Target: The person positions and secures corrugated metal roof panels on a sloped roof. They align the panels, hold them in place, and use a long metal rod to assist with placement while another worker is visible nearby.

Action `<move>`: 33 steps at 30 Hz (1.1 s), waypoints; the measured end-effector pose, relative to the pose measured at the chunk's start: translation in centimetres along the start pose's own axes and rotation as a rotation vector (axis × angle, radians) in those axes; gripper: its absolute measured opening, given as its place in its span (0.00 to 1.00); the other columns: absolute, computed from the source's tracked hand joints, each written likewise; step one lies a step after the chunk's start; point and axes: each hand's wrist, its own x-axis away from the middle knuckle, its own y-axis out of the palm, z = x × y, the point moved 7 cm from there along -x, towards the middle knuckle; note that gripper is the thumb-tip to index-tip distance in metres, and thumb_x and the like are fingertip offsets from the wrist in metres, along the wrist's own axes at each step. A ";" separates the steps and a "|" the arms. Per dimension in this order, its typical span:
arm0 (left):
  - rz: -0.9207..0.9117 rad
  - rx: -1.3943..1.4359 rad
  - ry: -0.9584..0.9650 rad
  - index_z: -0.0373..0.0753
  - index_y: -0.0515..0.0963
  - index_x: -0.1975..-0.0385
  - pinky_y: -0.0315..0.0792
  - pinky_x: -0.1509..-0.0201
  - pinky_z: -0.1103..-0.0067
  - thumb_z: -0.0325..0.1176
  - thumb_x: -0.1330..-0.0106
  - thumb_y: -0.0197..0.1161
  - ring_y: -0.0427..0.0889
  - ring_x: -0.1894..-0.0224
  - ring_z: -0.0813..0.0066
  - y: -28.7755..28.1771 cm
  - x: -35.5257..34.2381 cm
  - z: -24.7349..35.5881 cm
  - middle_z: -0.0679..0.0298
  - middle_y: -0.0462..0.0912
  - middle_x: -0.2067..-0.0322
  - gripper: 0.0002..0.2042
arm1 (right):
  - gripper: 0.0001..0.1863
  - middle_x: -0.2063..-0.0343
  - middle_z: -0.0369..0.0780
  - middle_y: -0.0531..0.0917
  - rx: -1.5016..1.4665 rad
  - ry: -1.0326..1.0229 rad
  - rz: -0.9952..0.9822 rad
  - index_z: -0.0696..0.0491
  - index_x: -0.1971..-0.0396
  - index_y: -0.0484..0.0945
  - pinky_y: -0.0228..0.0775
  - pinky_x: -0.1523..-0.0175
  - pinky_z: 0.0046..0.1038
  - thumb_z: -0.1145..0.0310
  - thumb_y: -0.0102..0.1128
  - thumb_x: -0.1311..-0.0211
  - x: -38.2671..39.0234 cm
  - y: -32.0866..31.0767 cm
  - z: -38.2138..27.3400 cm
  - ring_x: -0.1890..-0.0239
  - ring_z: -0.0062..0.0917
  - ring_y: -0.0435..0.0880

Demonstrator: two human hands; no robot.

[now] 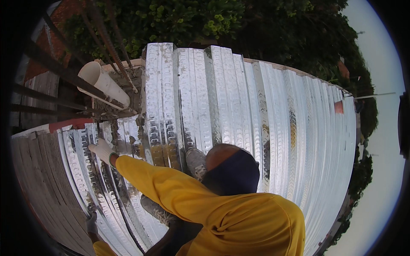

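My left hand, in a grey glove with a yellow sleeve, comes in at the lower left and lies on the edge of a shiny ribbed metal deck sheet. Whether its fingers grip the sheet is unclear. My right hand is out of view. Right in front of me a person in a yellow shirt and a dark head cover crouches on the sheets. Their white-gloved hand reaches out to the left onto the sheet ribs. Their shoes stand on the metal.
A white plastic pipe lies at the upper left among rusty steel bars. Weathered wooden planks border the sheets on the left. The deck ends at a far edge, with trees beyond.
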 end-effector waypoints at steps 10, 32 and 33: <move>-0.034 -0.039 0.062 0.39 0.88 0.51 0.68 0.57 0.81 0.32 0.29 0.75 0.75 0.64 0.86 1.8 2.7 3.2 0.79 0.81 0.63 0.10 | 0.32 0.51 0.52 0.87 0.156 0.104 -0.045 0.68 0.40 0.77 0.74 0.41 0.40 0.54 0.70 0.30 1.0 -0.3 -1.5 0.48 0.39 0.85; -0.096 -0.073 0.017 0.39 0.84 0.38 0.70 0.48 0.82 0.33 0.27 0.73 0.78 0.57 0.86 1.6 1.3 2.2 0.78 0.82 0.55 0.19 | 0.33 0.52 0.50 0.86 0.144 0.047 -0.013 0.68 0.40 0.76 0.74 0.41 0.38 0.54 0.71 0.30 0.1 -0.5 -0.5 0.49 0.36 0.84; -0.090 -0.089 0.010 0.40 0.84 0.38 0.70 0.48 0.82 0.33 0.27 0.73 0.78 0.57 0.86 1.7 1.2 2.3 0.79 0.82 0.55 0.19 | 0.32 0.54 0.48 0.86 0.148 0.041 0.003 0.67 0.40 0.77 0.74 0.42 0.38 0.55 0.70 0.29 0.0 -0.7 -0.5 0.51 0.35 0.84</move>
